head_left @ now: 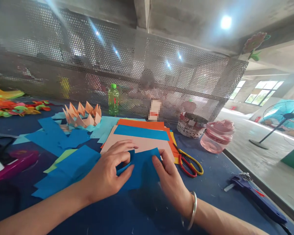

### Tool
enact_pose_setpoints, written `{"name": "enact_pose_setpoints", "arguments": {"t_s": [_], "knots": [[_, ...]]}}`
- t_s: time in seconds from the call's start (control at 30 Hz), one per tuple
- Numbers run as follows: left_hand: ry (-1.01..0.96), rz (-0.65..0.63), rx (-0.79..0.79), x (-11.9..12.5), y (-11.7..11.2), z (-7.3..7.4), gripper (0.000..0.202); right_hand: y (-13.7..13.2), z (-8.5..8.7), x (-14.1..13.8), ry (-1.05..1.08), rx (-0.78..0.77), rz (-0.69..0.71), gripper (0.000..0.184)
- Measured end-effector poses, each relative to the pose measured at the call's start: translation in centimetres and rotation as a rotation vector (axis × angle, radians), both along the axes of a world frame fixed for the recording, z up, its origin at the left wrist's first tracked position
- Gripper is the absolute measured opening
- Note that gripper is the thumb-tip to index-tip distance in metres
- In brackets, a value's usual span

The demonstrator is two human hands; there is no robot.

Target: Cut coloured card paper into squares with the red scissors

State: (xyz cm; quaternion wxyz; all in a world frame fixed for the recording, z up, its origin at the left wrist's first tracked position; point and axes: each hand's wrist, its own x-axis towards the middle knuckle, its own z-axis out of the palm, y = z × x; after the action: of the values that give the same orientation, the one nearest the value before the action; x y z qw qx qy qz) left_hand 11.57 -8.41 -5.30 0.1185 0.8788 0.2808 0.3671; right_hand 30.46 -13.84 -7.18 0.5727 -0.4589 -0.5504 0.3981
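Note:
Both hands grip one sheet of blue paper (145, 173) above the table's near side. My left hand (112, 166) pinches its left edge between thumb and curled fingers, and the paper bends up there. At the upper right corner, my right hand (168, 173) closes thumb and fingers on the sheet; a silver bangle is on that wrist. Just beyond lies a stack of pale pink paper (112, 142) and orange paper (139, 123), with a blue paper strip (142, 132) on top. Scissors (189, 163) with red and yellow handles lie right of the stack.
Blue paper pieces (73, 166) lie on the left, near a ring of folded peach paper points (82, 116). A green bottle (113, 101), a round basket (191, 125) and a pink water bottle (218, 135) stand farther back. A blue glue gun (259, 197) rests at the right edge.

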Motion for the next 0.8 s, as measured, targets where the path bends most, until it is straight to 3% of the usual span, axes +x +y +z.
{"name": "enact_pose_setpoints", "arguments": {"t_s": [0.3,0.43,0.67,0.8], "knots": [[0.147,-0.026,-0.096,0.2,-0.4,0.2,0.027,-0.3,0.1,-0.1,-0.062,0.039,-0.021,0.021],[0.172,-0.06,-0.109,0.0,-0.3,0.4,0.028,-0.4,0.6,-0.1,-0.017,-0.033,0.005,0.022],[0.085,-0.061,-0.064,0.0,-0.5,0.1,0.017,-0.3,1.0,-0.4,0.057,-0.131,0.031,0.057],[0.014,-0.038,-0.038,-0.2,-0.6,0.3,0.021,0.0,1.0,-0.2,0.2,-0.17,0.022,0.063]]}}
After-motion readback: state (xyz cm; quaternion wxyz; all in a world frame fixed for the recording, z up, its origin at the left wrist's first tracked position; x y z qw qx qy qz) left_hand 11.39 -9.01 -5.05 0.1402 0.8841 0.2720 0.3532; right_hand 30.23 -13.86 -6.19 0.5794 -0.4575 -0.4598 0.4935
